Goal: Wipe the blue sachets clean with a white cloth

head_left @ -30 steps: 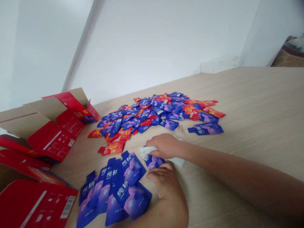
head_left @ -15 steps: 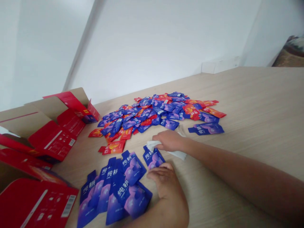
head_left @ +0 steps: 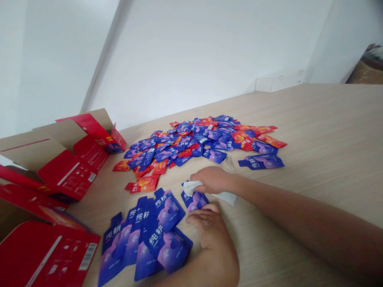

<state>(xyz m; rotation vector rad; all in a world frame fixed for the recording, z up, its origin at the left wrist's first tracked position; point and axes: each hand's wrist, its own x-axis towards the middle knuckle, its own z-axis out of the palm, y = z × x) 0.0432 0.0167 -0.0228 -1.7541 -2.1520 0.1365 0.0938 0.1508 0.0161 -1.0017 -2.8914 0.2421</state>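
A blue and purple sachet (head_left: 194, 200) lies flat on the table in front of me. My left hand (head_left: 206, 225) grips its lower edge with curled fingers. Above it, my right hand (head_left: 212, 178) is closed round a folded white tissue (head_left: 191, 187), whose front end presses on the sachet's upper part and covers some of its lettering. More of the tissue trails out under the right wrist. Left of my hands, several blue sachets (head_left: 143, 231) overlap in a loose group. One orange-red sachet (head_left: 144, 184) rests just beyond that group.
A wide heap of mixed blue and red sachets (head_left: 185, 139) spreads across the table behind my hands. One blue sachet (head_left: 261, 162) lies apart at the right. Open red cartons (head_left: 60, 251) line the left side. A white box (head_left: 278, 81) stands against the wall.
My right hand has moved the tissue slightly left and down, so it covers more of the sachet's lettering. My left hand keeps its place on the lower edge.
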